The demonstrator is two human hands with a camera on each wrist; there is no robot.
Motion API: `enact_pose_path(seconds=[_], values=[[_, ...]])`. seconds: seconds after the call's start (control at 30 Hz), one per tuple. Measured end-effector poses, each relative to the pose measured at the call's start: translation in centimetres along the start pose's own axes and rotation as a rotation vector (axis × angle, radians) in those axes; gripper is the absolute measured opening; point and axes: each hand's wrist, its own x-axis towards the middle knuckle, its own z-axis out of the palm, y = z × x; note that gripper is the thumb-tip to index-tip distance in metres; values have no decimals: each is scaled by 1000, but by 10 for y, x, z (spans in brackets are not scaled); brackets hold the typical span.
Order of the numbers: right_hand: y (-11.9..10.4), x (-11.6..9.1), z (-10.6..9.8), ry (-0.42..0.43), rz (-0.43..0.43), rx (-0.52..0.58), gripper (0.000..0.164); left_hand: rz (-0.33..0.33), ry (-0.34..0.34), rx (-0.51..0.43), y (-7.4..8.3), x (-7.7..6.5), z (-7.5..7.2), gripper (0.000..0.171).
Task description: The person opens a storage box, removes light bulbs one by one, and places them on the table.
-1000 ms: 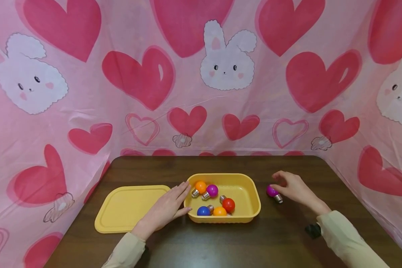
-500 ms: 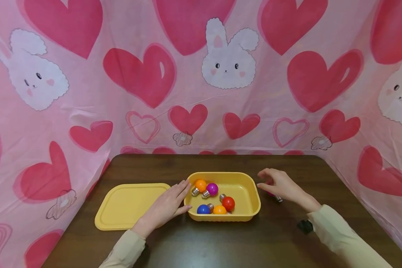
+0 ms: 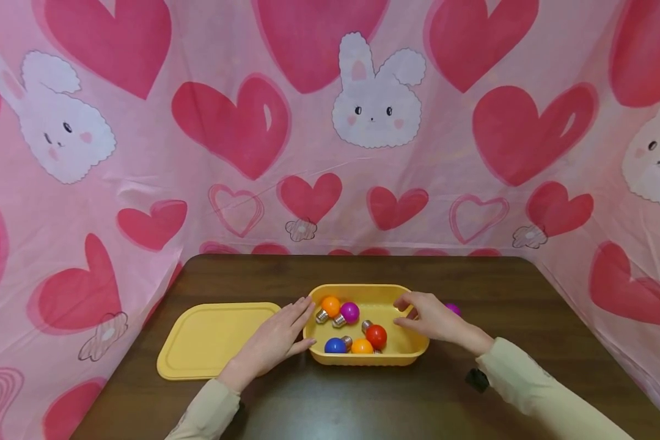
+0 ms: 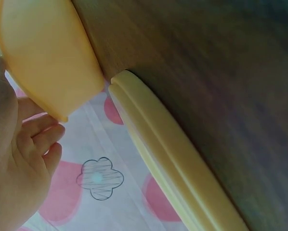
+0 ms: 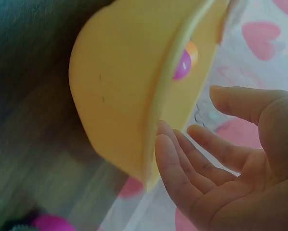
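Observation:
My left hand (image 3: 275, 341) rests with extended fingers against the left rim of a yellow plastic container (image 3: 368, 360). Toy light bulbs lie inside: a purple one (image 3: 350, 312), a red one (image 3: 376, 337), a blue one (image 3: 335, 346) and two orange ones, one at the back (image 3: 331, 305) and one in front (image 3: 362, 346). Over the container's right rim hovers my right hand (image 3: 433, 318); its fingers are loosely bent, thumb apart, and nothing is between them in the right wrist view. Behind that hand another purple bulb (image 3: 453, 309) lies on the table, mostly hidden.
A yellow lid (image 3: 214, 342) lies flat on the dark wooden table (image 3: 330, 403), left of the container and partly under my left forearm. Pink cloth (image 3: 319, 153) with hearts and rabbits hangs around the table's back and sides.
My right hand has moved left, from beside the loose purple bulb to over the container's right rim. That bulb stays on the table. My left hand has kept its place.

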Motion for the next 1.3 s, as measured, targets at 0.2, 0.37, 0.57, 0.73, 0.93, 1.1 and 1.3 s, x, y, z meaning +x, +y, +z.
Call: enact_pose_path(seconds=[0.2, 0.37, 0.57, 0.73, 0.93, 1.1, 1.3], values=[[-7, 7, 11, -47, 12, 7, 33, 8, 19, 14, 1, 0, 0, 76], [-13, 12, 20, -76, 65, -12, 36, 14, 29, 19, 1, 0, 2, 75], [-19, 17, 33, -101, 126, -47, 36, 11, 21, 37, 0, 0, 2, 76], [-23, 19, 40, -140, 207, -43, 33, 12, 17, 37, 0, 1, 3, 76], [-27, 17, 44, -173, 235, -40, 29, 14, 18, 31, 1, 1, 3, 75], [-29, 16, 46, -163, 227, -39, 28, -2, -1, 18, 1, 1, 2, 76], [-28, 15, 45, -158, 211, -23, 28, -3, -4, 9, 1, 1, 2, 76]])
